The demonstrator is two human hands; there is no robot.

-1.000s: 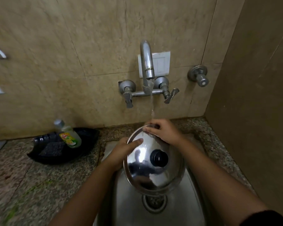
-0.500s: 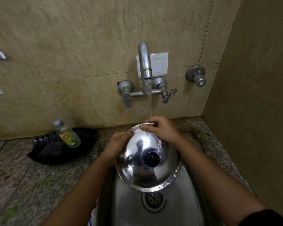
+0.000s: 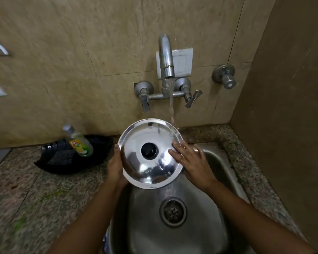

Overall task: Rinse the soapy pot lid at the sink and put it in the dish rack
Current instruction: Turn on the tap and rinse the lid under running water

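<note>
The shiny steel pot lid (image 3: 136,143) with a black knob (image 3: 148,151) is held tilted above the back of the steel sink (image 3: 226,173), its domed top facing me. My left hand (image 3: 115,165) grips its left rim from behind. My right hand (image 3: 190,160) lies flat with spread fingers on the lid's right side. Water from the tap (image 3: 166,57) falls onto the lid's upper right edge and runs down into the sink. No dish rack is in view.
A drain (image 3: 173,211) sits in the sink's middle. On the speckled granite counter (image 3: 44,198) to the left, a black tray (image 3: 50,165) holds a dish soap bottle (image 3: 79,142). Tiled walls close the back and right side; a separate valve (image 3: 225,77) sticks out.
The lid has been lifted and tilted more upright under the stream. My right hand slid from the top rim to the lid's right face; my left hand moved lower on the left rim.
</note>
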